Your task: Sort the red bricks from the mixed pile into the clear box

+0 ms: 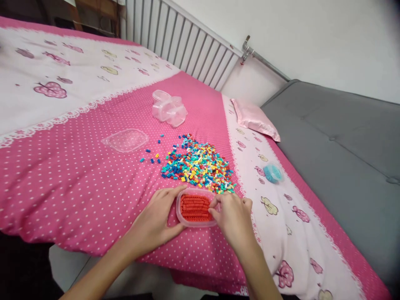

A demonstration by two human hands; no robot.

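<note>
A small clear plastic container sits on the pink bedding near the front edge of the bed. Red toy bricks fill it in tight rows. My left hand grips the container's left end, fingers at the far side and thumb at the near side. Over the right end is my right hand, its thumb and fingertips pinched together just inside the rim. Whatever lies between those fingertips is too small to tell. Just beyond the container spreads a pile of loose, mixed-colour toy bricks.
A clear lid lies left of the pile, and several clear containers are heaped behind it. To the right are a blue-filled round tub and a pink pillow. A grey headboard borders the right side; a white railing stands behind.
</note>
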